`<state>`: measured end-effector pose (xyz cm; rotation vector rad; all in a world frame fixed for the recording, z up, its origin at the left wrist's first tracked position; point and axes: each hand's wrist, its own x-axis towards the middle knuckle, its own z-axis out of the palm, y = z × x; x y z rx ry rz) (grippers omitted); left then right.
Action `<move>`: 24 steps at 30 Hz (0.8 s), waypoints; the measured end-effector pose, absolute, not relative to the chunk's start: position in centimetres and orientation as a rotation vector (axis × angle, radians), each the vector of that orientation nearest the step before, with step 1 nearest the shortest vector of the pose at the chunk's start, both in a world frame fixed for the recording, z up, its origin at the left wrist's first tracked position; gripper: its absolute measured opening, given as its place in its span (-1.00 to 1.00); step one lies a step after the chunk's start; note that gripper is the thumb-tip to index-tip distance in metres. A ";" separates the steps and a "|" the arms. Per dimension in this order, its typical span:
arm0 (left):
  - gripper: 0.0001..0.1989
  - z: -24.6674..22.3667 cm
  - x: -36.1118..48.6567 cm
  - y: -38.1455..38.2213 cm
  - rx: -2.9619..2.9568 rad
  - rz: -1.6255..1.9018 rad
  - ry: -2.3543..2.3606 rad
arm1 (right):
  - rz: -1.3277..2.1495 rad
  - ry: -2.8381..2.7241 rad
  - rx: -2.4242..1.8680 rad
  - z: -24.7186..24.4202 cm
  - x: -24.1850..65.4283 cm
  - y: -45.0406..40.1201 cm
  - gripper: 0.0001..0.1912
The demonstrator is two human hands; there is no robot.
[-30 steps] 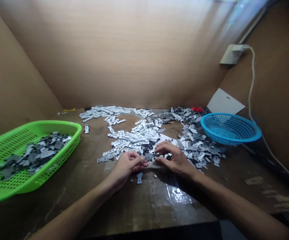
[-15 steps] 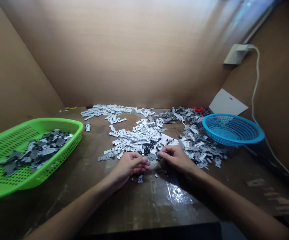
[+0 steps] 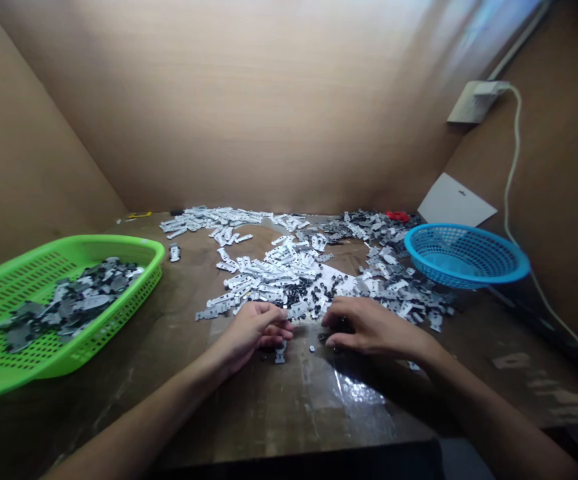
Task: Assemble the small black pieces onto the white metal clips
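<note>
My left hand (image 3: 259,332) is pinched on a flat metal plate (image 3: 297,310) at its fingertips, in front of the pile of light metal parts (image 3: 263,277). A loose metal part (image 3: 280,353) lies just below its fingers. My right hand (image 3: 361,325) hovers low over the table with thumb and fingers apart, near small dark pieces (image 3: 323,338); nothing shows held in it. Between the hands lies a tiny shiny piece (image 3: 312,349). Small black rings (image 3: 296,293) are heaped behind the hands, some on a white sheet (image 3: 336,275).
At the left stands a green basket (image 3: 156,267) with grey metal parts inside. A blue basket (image 3: 469,281) sits at the right, beside a pile of grey parts (image 3: 393,287). Behind it are a white card (image 3: 456,200), a red item (image 3: 397,216) and a cable (image 3: 511,173).
My right hand has moved away from the plate, to the right and slightly down, and its fingers have parted. My left hand remains nearly in place with the plate.
</note>
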<state>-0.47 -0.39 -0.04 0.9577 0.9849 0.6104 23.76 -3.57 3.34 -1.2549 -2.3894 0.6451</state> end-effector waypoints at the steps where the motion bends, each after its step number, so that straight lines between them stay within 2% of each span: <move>1: -0.77 0.0 -0.5 -0.4 0.955 0.609 0.989 | 0.612 -2.440 -1.254 3.3 23.8 -3.8 -0.79; 5: -0.75 0.1 -0.5 -0.4 0.949 0.612 0.997 | 0.547 -2.524 -1.234 2.8 23.7 -4.0 -0.91; 16: -0.72 0.4 -0.4 -0.7 1.033 0.521 1.007 | 0.587 -2.289 -1.152 4.7 23.3 -4.1 -0.91; 24: -0.73 0.6 0.0 -0.9 1.098 0.476 1.052 | 0.492 -2.160 -1.021 3.0 21.3 -3.7 -0.94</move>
